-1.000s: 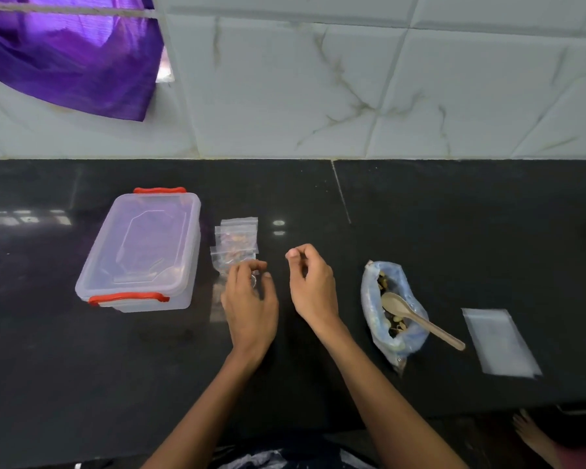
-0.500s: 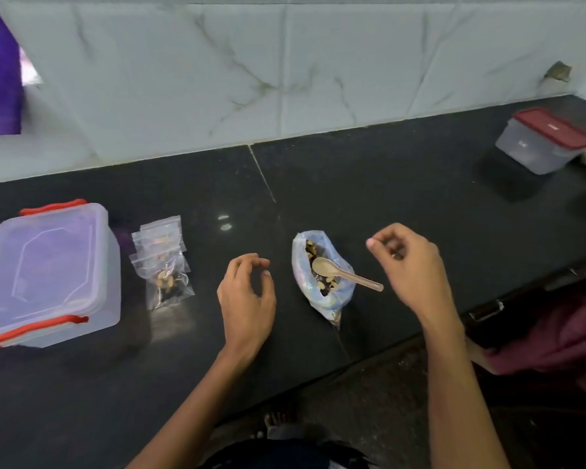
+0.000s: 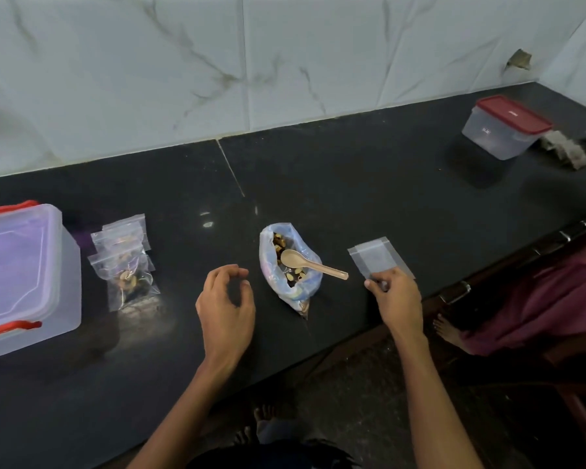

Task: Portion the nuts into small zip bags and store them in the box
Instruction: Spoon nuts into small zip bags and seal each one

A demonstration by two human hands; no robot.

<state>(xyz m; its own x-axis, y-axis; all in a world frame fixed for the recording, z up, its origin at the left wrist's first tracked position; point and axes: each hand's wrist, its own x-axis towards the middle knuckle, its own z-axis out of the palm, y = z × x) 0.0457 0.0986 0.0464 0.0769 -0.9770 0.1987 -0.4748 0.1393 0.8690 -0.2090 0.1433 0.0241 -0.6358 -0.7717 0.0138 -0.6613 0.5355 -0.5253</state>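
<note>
Head view: nearest, the left hand hovers over the black counter with fingers loosely curled, holding nothing. The right hand pinches the near edge of an empty zip bag. Between them lies the nut bag with a spoon across it. Farther left, filled zip bags sit beside the box, cut off by the frame edge. A red-lidded container stands far right.

On the countertop, the lidded box sits far left; filled zip bags just right of it; the open bag of nuts centre, a spoon resting in it; an empty zip bag to its right; another container far back right, near the wall.
</note>
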